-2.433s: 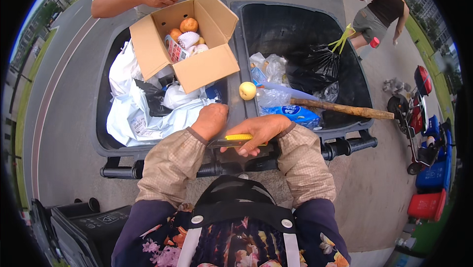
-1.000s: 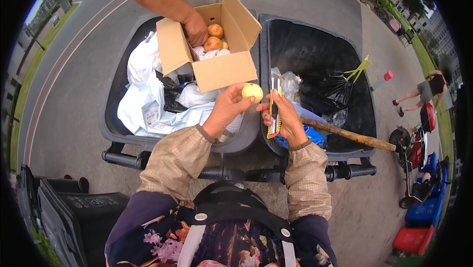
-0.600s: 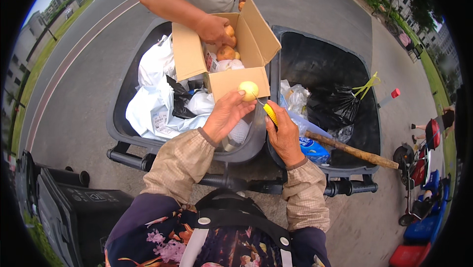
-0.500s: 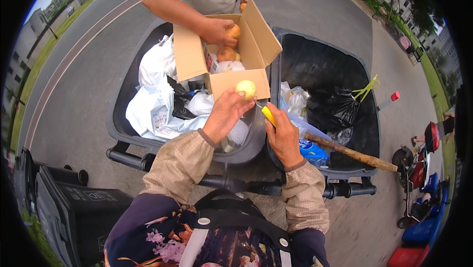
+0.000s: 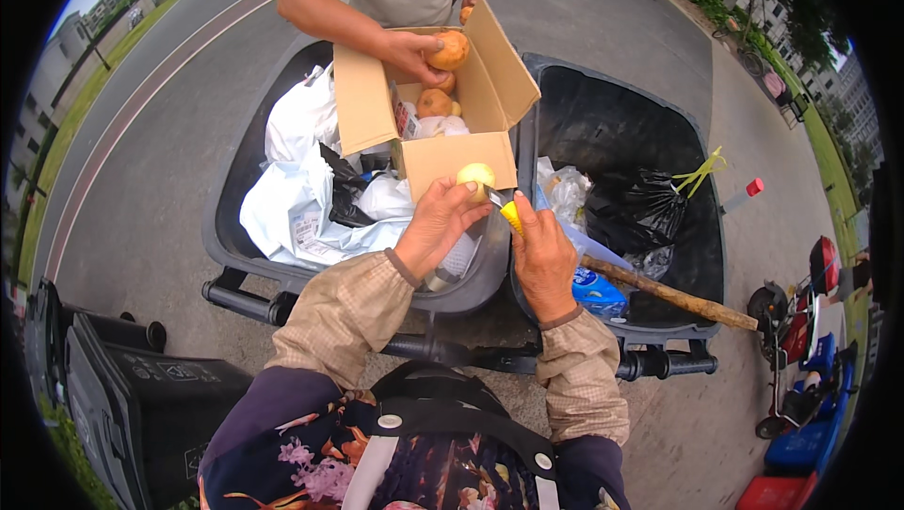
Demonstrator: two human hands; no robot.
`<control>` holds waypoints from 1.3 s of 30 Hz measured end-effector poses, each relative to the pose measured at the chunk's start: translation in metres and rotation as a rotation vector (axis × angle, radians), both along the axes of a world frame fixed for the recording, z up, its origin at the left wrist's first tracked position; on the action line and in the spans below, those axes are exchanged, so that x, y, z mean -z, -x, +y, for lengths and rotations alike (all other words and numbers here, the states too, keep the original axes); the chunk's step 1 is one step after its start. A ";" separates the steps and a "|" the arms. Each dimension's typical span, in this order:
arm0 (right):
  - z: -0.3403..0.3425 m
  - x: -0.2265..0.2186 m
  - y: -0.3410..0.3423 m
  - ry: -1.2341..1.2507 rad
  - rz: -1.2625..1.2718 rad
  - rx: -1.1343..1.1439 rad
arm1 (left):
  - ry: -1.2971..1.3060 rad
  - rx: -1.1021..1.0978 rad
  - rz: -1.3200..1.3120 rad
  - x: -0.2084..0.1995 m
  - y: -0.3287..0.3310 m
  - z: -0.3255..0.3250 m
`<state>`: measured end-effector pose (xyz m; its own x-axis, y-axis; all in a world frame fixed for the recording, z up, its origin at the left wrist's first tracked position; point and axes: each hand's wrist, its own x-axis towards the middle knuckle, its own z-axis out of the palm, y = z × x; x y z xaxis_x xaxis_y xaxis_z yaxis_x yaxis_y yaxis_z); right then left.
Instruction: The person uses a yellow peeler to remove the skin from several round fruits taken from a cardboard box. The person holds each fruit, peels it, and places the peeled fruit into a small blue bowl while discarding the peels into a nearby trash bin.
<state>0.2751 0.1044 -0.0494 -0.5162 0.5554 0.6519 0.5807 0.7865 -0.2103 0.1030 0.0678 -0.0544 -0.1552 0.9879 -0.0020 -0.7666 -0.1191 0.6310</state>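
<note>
Between the fingers of my left hand (image 5: 440,225) is a round pale-yellow fruit (image 5: 476,174), its exact kind unclear. My right hand (image 5: 543,260) grips a small knife (image 5: 509,215) by its yellow handle, the blade against the fruit's right side. Just beyond both hands sits an open cardboard box (image 5: 459,154), holding several orange-brown fruits (image 5: 434,103) and pale wrapped ones. Across from me a person's hand (image 5: 411,54) holds a large orange fruit (image 5: 450,50) above the box.
The box rests on a dark bin (image 5: 221,218) filled with white bags (image 5: 299,213). Beside it, a second bin (image 5: 603,86) holds a black bag (image 5: 633,213), a blue packet (image 5: 599,293) and a wooden stick (image 5: 669,293). More bins (image 5: 160,397) stand at lower left; a scooter (image 5: 796,350) is at right.
My hands and the yellow fruit have shifted slightly right; the knife blade now lies flatter against the fruit. The other person has lifted the orange fruit a little out of the box.
</note>
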 end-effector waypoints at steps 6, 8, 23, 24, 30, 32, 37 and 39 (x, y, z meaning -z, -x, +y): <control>-0.002 0.000 0.000 -0.032 -0.037 0.032 | 0.055 0.082 -0.005 0.004 0.003 0.000; 0.001 0.001 0.001 -0.055 -0.048 0.033 | 0.090 0.098 -0.033 0.006 0.003 0.000; -0.002 0.001 0.000 0.064 -0.020 0.031 | 0.194 0.057 0.272 0.016 0.001 0.005; -0.002 0.001 0.000 0.087 -0.015 0.032 | 0.195 0.068 0.367 0.017 -0.001 0.004; 0.016 0.009 -0.015 0.356 0.136 0.099 | 0.176 0.073 0.332 0.013 -0.010 0.002; 0.018 0.009 -0.014 0.368 0.212 0.080 | 0.203 0.028 0.201 0.007 -0.002 0.004; 0.008 0.005 -0.002 0.394 0.319 -0.087 | 0.118 0.072 0.067 0.004 0.004 0.008; 0.006 0.005 -0.001 0.396 0.305 -0.111 | 0.107 0.082 0.013 0.004 0.005 0.007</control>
